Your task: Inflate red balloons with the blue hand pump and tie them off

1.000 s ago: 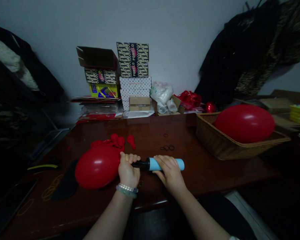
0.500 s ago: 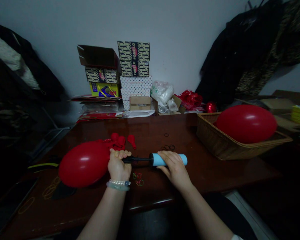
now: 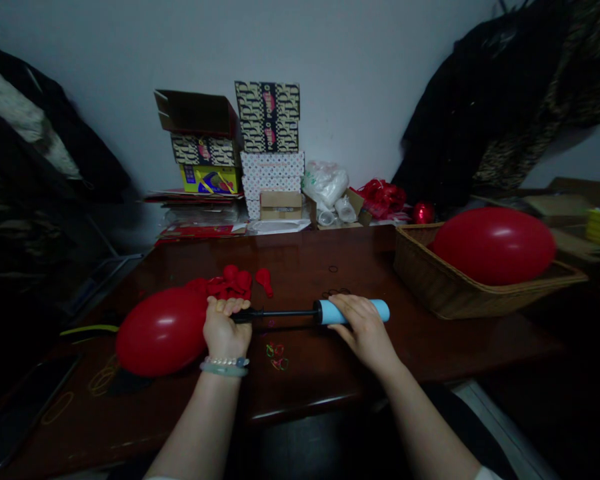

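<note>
Left hand [image 3: 225, 327] is closed in a fist around the neck of the red balloon [image 3: 161, 340] and the tip of the pump [image 3: 280, 314], with the fingers curled on top; the join is hidden inside the fist. Right hand [image 3: 365, 327] lies over the pump's blue barrel, fingers wrapped and partly closed, holding it. The pump lies roughly level between the hands, just above the table [image 3: 420, 340], its thin black shaft running from the barrel to the left fist.

The balloon sits left of the left hand, near the table's left edge, blown up into a fat oval. It looks light, soft and thin-skinned, likely to slip or burst if pinched; the neck is the place to hold it, not the body. The pump looks light and stiff, with the barrel as the obvious grip.

Beaded bracelets [image 3: 223, 367] circle the left wrist. Just beyond the left hand, a heap of limp red balloons [image 3: 225, 283] lies toward the middle of the table, with one more [image 3: 264, 280] beside it. Small rubber bands [image 3: 277, 357] lie in front of the pump, dark ones [image 3: 335, 292] behind it. A wicker basket [image 3: 430, 280] at the far right corner holds a large red balloon [image 3: 495, 245]. Stacked boxes [image 3: 270, 153] stand past the far edge.
</note>
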The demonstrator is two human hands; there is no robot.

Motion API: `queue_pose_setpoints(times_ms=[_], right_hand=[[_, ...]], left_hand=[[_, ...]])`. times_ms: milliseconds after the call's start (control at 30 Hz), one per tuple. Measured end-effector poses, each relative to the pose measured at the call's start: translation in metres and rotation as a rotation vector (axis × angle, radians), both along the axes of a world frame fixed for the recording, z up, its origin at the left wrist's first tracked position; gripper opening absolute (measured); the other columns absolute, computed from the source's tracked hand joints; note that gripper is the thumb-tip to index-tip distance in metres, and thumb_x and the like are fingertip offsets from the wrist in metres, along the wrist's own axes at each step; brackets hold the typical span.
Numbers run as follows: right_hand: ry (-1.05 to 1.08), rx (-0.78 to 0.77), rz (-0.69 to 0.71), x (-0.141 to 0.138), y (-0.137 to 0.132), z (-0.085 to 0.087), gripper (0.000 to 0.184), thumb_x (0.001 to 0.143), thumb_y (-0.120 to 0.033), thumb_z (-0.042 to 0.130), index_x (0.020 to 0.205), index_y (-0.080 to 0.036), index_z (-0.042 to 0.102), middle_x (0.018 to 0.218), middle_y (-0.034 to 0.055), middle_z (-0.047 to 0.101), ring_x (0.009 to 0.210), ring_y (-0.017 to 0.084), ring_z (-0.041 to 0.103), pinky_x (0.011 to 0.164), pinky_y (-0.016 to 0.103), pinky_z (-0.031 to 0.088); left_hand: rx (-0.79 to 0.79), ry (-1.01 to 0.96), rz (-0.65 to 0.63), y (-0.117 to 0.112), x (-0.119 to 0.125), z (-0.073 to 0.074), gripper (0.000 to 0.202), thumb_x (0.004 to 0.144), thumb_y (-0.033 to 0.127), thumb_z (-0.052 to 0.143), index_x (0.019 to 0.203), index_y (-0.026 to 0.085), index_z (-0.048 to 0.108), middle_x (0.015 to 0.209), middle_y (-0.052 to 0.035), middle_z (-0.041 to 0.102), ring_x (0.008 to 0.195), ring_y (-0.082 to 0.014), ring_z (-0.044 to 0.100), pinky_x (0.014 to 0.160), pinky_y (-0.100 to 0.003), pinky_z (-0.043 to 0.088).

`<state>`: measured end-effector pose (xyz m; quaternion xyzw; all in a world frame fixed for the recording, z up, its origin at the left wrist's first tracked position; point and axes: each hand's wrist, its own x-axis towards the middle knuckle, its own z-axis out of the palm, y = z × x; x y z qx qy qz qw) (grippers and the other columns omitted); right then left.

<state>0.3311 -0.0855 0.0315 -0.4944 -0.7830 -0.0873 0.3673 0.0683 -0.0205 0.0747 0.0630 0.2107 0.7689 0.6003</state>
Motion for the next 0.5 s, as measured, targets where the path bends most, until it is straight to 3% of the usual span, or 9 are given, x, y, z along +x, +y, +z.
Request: queue_pose_setpoints(times_ms=[267,500], right_hand=[[0.025,-0.001,-0.005,-0.002,-0.001,-0.002,0.049,0.087,-0.033,0.059,0.134,-0.023,0.048,0.125,0.0113,0.06,0.116,0.028,0.054,0.098,0.052,0.043],[0.048,-0.022,0.005,-0.024,-0.005,-0.007,0.049,0.087,-0.032,0.06,0.133,-0.022,0.048,0.124,0.0108,0.06,0.115,0.026,0.054,0.098,0.049,0.043]], left_hand=[[0.022,0.006,-0.005,-0.004,0.009,-0.001,0.042,0.096,0.025,0.04,0.056,0.019,0.026,0.044,0.0068,0.03,0.04,-0.0077,0.036,0.05,-0.023,0.035],[0.034,0.043,-0.069,-0.01,0.029,-0.011,0.042,0.094,0.026,0.046,0.056,0.019,0.028,0.047,0.0064,0.03,0.044,-0.0082,0.035,0.052,-0.024,0.037]])
